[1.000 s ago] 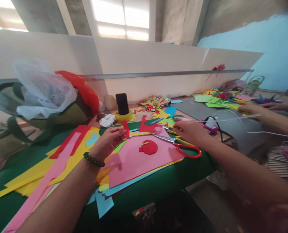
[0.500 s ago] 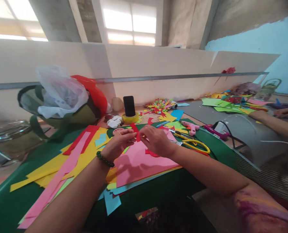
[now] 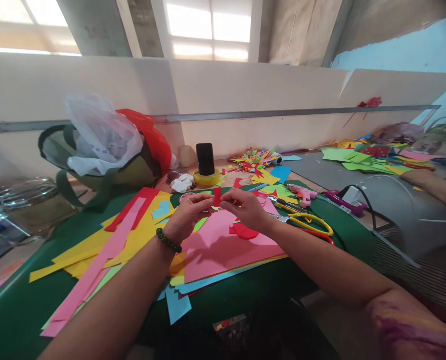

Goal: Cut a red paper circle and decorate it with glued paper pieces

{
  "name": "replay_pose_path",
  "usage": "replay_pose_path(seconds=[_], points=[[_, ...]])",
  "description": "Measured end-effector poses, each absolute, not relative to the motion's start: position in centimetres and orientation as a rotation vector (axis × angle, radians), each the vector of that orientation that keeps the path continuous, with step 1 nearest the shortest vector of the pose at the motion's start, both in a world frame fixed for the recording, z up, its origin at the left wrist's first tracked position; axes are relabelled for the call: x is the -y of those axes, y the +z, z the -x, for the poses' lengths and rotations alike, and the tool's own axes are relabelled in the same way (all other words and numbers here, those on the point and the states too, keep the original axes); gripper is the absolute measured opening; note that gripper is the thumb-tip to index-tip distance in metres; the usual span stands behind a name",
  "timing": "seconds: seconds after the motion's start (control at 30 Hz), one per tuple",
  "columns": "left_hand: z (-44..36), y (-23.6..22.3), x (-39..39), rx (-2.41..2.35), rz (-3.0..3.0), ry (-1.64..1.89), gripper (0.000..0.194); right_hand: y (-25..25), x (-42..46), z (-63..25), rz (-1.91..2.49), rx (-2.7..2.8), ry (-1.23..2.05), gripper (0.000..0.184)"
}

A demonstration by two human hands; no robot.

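Observation:
A short red paper strip [image 3: 217, 196] is held upright between my two hands, its lower part hidden by fingers. My left hand [image 3: 188, 214], with a green bead bracelet at the wrist, pinches it from the left. From the right, the fingertips of my right hand [image 3: 247, 209] pinch it too. Below them lies a stack of coloured sheets with a pink sheet [image 3: 215, 255] on top. A red round cutout [image 3: 246, 231] rests on the pink sheet, partly behind my right hand. Scissors with yellow handles [image 3: 315, 225] lie right of my right wrist, over a red handle.
A phone [image 3: 205, 159] stands in a yellow tape roll [image 3: 206, 179]. A pink glue gun [image 3: 303, 195] lies at the right. Yellow and pink strips [image 3: 95, 270] cover the left side, before a bag [image 3: 132, 165]. Another person's hand [image 3: 420, 176] rests at the far right.
My right hand has left the scissors, which now lie on the table, and moved left to the red strip. Both hands now hold the strip, which is more upright. The view has shifted slightly.

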State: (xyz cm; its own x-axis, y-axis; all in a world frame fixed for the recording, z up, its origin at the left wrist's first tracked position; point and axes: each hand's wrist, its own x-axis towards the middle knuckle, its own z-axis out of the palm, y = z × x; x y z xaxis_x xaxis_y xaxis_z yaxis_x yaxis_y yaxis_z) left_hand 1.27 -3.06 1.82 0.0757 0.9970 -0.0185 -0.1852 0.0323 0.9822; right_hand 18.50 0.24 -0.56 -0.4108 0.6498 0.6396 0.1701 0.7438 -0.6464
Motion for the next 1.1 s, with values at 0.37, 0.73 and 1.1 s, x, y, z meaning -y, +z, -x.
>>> replay_pose_path(seconds=[0.37, 0.73, 1.1], points=[[-1.62, 1.72, 3.09, -1.081, -1.264, 1.257, 0.02, 0.05, -0.58, -18.24, 0.745, 1.606, 1.183, 0.039], [-1.61, 1.39, 3.04, -1.123, -1.32, 1.238, 0.028, 0.26, -0.43, -18.09, 0.784, 1.566, 1.248, 0.036], [-1.59, 1.22, 2.98, -1.128, -1.434, 1.228, 0.025, 0.09, -0.53, -17.99, 0.775, 1.512, 1.286, 0.029]])
